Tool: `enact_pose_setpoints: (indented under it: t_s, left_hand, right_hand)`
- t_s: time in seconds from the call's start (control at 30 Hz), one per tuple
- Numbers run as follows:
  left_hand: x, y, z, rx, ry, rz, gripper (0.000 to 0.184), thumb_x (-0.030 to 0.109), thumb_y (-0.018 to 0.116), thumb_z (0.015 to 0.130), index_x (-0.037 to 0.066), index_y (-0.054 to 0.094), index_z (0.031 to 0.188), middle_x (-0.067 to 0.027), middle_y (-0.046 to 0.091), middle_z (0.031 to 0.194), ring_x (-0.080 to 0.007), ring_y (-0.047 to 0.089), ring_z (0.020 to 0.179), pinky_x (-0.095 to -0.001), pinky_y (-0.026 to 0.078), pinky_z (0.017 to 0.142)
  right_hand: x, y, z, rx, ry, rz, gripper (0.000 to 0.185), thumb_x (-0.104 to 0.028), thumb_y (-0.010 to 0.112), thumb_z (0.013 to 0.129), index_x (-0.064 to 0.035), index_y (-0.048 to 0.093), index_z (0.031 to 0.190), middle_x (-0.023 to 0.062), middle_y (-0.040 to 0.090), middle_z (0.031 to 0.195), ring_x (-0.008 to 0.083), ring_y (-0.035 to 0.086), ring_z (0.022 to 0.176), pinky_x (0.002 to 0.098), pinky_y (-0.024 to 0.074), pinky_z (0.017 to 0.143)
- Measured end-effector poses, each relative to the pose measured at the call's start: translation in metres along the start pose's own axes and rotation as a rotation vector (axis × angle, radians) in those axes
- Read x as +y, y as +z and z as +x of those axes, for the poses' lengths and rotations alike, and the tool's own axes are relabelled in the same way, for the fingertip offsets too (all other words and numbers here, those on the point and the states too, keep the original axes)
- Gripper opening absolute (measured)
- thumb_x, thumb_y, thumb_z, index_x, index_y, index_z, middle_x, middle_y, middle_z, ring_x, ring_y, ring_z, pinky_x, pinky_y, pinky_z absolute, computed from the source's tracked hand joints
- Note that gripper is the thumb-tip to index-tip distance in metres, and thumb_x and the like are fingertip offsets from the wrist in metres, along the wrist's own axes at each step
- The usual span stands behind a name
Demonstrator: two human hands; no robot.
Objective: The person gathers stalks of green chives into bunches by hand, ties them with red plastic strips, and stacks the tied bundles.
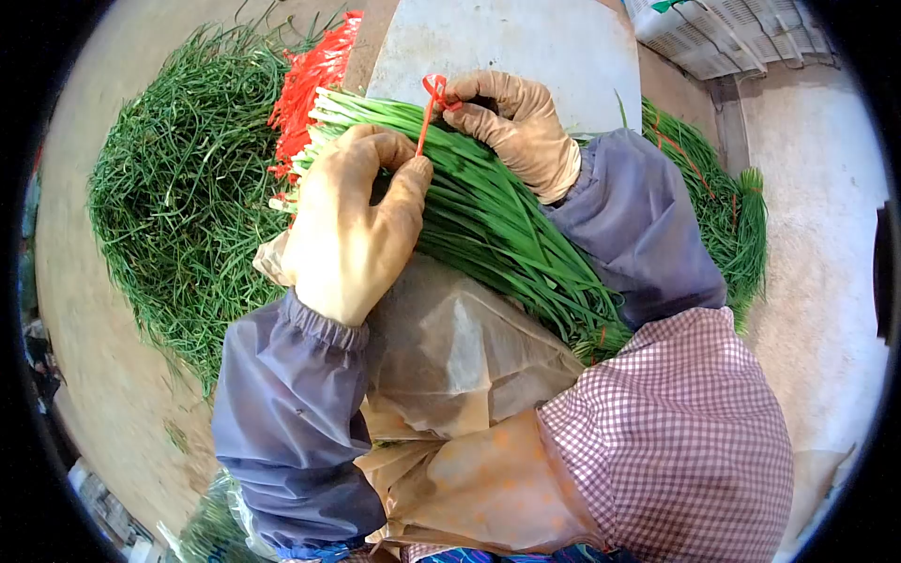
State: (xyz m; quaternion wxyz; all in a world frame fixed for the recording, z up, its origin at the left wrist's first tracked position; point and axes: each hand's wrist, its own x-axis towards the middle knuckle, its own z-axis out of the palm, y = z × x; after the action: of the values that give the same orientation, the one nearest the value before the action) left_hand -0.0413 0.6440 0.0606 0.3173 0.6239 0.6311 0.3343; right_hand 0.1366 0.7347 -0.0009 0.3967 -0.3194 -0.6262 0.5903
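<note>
A bunch of long green stalks with pale ends (479,192) lies across the lap, its pale ends to the left. A thin red tie (433,101) runs over the bunch near those ends. My left hand (361,211), in a tan glove, rests on the stalks, thumb and forefinger pinched on the lower part of the tie. My right hand (516,127), gloved too, is on the far side of the bunch and pinches the looped upper end of the tie. The underside of the bunch is hidden.
A big heap of loose green stalks (188,188) lies at left, beside a pile of red ties (314,80). Behind the bunch is a pale board (507,47). More tied bunches (694,169) lie at right. White crates (723,33) stand at the back right.
</note>
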Motion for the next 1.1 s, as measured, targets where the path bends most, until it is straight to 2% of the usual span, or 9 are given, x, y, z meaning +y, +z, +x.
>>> enact_pose_setpoints:
  t_s: [0.2,0.33,0.5,0.63,0.67,0.77,0.93,1.03,1.1]
  left_hand:
    - [-0.002,0.004,-0.002,0.054,0.067,0.075,0.02,0.017,0.063,0.086,-0.002,0.064,0.094,-0.0119,0.064,0.087,-0.0241,0.061,0.082,-0.0329,0.047,0.078]
    - [-0.005,0.005,0.002,0.04,0.094,0.131,0.02,0.016,0.063,0.086,-0.003,0.064,0.094,-0.0135,0.065,0.09,-0.0265,0.062,0.083,-0.0338,0.047,0.078]
    - [-0.001,0.008,0.004,0.052,0.063,0.185,0.021,0.016,0.064,0.085,-0.003,0.066,0.094,-0.0155,0.065,0.092,-0.0273,0.064,0.085,-0.0345,0.047,0.08]
    - [0.001,-0.005,0.013,0.196,0.382,0.281,0.04,0.018,0.075,0.072,0.004,0.062,0.107,-0.013,0.062,0.102,-0.0342,0.059,0.097,-0.0425,0.045,0.085]
    - [0.0,-0.014,0.017,0.163,0.522,0.409,0.072,0.021,0.078,0.069,0.005,0.048,0.132,-0.0154,0.056,0.123,-0.0351,0.054,0.113,-0.0454,0.038,0.1]
    - [-0.015,-0.028,0.026,-0.288,0.387,0.2,0.091,0.024,0.081,0.065,0.004,0.035,0.142,-0.0183,0.051,0.133,-0.0336,0.046,0.126,-0.0473,0.026,0.112]
    - [-0.015,-0.01,0.035,-0.316,0.469,0.739,0.116,0.036,0.085,0.055,0.0,0.023,0.147,-0.0178,0.039,0.144,-0.0324,0.039,0.132,-0.0431,0.029,0.112]
    - [-0.012,0.022,0.04,-0.105,0.37,1.076,0.075,0.028,0.073,0.073,0.0,0.041,0.135,-0.013,0.056,0.118,-0.0263,0.052,0.116,-0.0432,0.04,0.099]
    - [-0.02,0.026,0.047,-0.069,0.316,0.959,0.053,0.025,0.062,0.08,0.001,0.049,0.126,-0.0117,0.059,0.107,-0.0255,0.056,0.104,-0.0395,0.042,0.09]
  right_hand:
    - [-0.006,0.004,-0.005,-0.122,-0.168,-0.076,0.012,-0.01,0.063,0.091,-0.0018,0.069,0.097,0.0066,0.069,0.09,0.0145,0.064,0.081,0.0294,0.052,0.078]
    - [-0.037,0.009,-0.013,-0.102,0.303,0.345,0.016,-0.015,0.065,0.089,-0.0017,0.07,0.098,0.0082,0.07,0.084,0.0135,0.063,0.079,0.0302,0.0517,0.075]
    - [-0.044,0.02,-0.006,-0.068,-0.024,-0.323,0.017,-0.019,0.067,0.087,-0.0031,0.071,0.093,0.0103,0.069,0.081,0.0199,0.065,0.077,0.0331,0.0513,0.072]
    - [-0.05,0.009,0.004,-0.112,-0.419,-0.765,0.014,-0.014,0.067,0.086,-0.0037,0.067,0.095,0.0097,0.065,0.085,0.0242,0.065,0.08,0.0327,0.051,0.073]
    - [-0.052,0.005,0.006,-0.123,-0.512,-0.868,0.013,-0.012,0.067,0.086,-0.0034,0.066,0.096,0.0089,0.065,0.087,0.0232,0.065,0.082,0.0312,0.0508,0.073]
    - [-0.055,-0.002,0.02,-0.122,-0.694,-1.0,0.013,-0.012,0.066,0.086,-0.0044,0.065,0.097,0.0083,0.064,0.091,0.0246,0.064,0.084,0.0346,0.0507,0.075]
    - [-0.051,-0.008,0.051,-0.124,-0.214,-0.613,0.013,-0.011,0.067,0.086,0.0003,0.066,0.091,0.0062,0.063,0.078,0.013,0.059,0.078,0.0293,0.0474,0.071]
    - [-0.076,0.006,0.053,-0.069,-0.266,-0.463,0.015,-0.013,0.066,0.086,0.0015,0.066,0.091,0.009,0.067,0.076,0.012,0.06,0.071,0.0293,0.0494,0.067]
    - [-0.094,0.029,0.026,-0.091,-0.354,-0.278,0.014,-0.012,0.066,0.086,0.0016,0.065,0.087,0.0084,0.065,0.074,0.0115,0.058,0.069,0.0281,0.049,0.064]
